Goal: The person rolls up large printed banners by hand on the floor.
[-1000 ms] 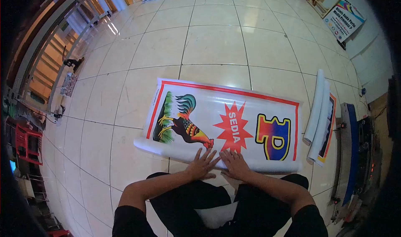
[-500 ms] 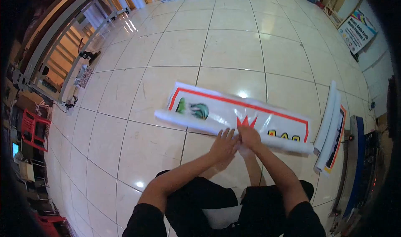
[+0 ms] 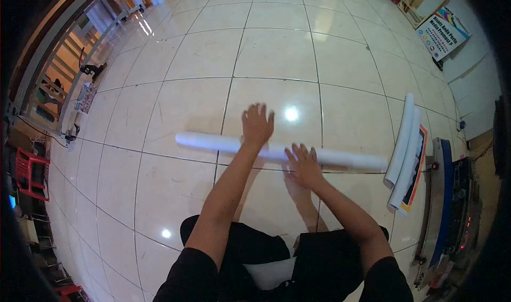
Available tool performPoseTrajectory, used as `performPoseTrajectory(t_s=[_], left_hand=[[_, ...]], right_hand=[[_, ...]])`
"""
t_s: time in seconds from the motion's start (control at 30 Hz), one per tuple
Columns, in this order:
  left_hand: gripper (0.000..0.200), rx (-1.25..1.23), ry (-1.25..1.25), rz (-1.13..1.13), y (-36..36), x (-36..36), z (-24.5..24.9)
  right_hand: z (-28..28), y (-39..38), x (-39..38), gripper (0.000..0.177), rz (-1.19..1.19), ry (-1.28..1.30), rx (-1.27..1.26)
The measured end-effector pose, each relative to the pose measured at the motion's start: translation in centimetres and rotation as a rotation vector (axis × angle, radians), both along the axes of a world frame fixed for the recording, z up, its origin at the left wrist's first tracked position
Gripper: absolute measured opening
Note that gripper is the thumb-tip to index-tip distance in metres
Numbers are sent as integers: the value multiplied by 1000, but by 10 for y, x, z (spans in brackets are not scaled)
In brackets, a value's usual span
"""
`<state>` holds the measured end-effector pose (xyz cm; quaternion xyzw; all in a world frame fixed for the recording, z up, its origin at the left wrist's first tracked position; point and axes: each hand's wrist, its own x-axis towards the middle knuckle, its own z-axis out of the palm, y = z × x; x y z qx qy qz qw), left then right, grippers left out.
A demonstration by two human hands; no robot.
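Roll point(image 3: 277, 152), white, on tiles point(image 3: 282, 51), hands point(image 3: 258, 127) point(image 3: 306, 169) spread (left beyond it)

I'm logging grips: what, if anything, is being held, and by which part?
Nothing appears gripped: the left hand, open, reaches across the white banner roll left of its middle; the right hand, also open, overlaps it right of the middle.

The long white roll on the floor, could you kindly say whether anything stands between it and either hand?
Nothing visible does: the right hand has its fingertips over the long white roll, and the left hand is beyond it, wrist above it. Two other rolls lie near its right end, clear of both hands.
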<state>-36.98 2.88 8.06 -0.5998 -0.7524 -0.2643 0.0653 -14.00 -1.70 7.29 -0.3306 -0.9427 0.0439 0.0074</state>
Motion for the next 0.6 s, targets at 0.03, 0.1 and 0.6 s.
performPoseTrajectory(t_s=[0.03, 0.1, 0.6], left_hand=[[43, -9, -233, 37, 4, -4, 38], [42, 24, -304, -33, -5, -5, 67], [38, 2, -508, 559, -345, -214, -60]], right_hand=[[-6, 21, -9, 82, -51, -15, 3], [-10, 60, -29, 85, -96, -16, -35], [-24, -37, 5, 78, 127, -39, -282]])
